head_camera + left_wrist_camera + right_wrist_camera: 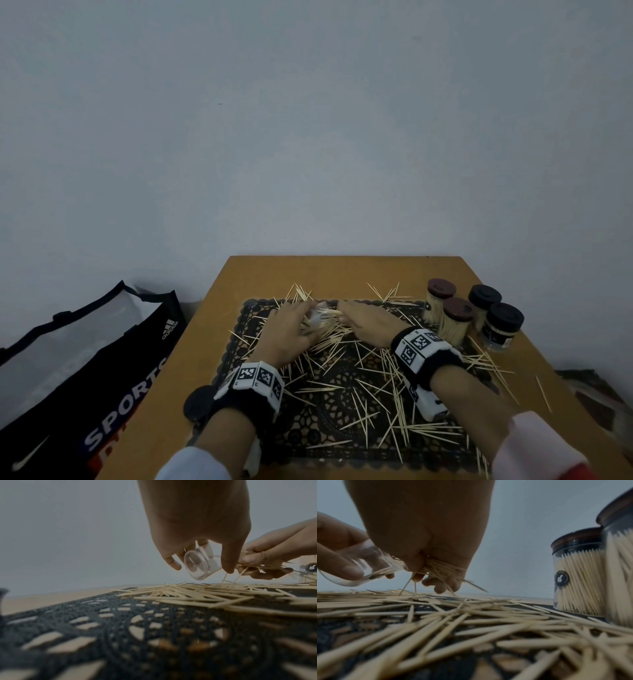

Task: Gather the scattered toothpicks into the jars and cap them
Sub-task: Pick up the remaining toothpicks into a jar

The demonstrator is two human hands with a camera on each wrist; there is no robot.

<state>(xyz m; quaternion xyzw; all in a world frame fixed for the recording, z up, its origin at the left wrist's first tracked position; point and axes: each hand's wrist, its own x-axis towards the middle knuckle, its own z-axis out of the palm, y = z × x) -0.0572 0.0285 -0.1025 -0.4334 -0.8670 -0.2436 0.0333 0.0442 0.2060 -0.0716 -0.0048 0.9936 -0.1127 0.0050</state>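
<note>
In the head view, the left hand (287, 329) covers most of the clear jar (317, 317), and its mouth cannot be made out. The right hand (368, 323) hides the ends of the toothpick bundle (440, 568) inside its fist. The sports bag (85, 370) at the lower left is cut off by the frame edge. In the right wrist view the nearest capped jar (619, 563) runs off the right edge, and the foreground toothpicks (453, 635) are blurred. The mat (120, 635) blurs in the left wrist view's foreground.

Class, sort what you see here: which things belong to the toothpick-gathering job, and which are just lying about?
Part of the job:
- clear jar, held by left hand
- toothpick bundle in right hand
- scattered toothpicks
- capped jars
- loose black lid

Lying about:
- sports bag
- lace mat
</note>
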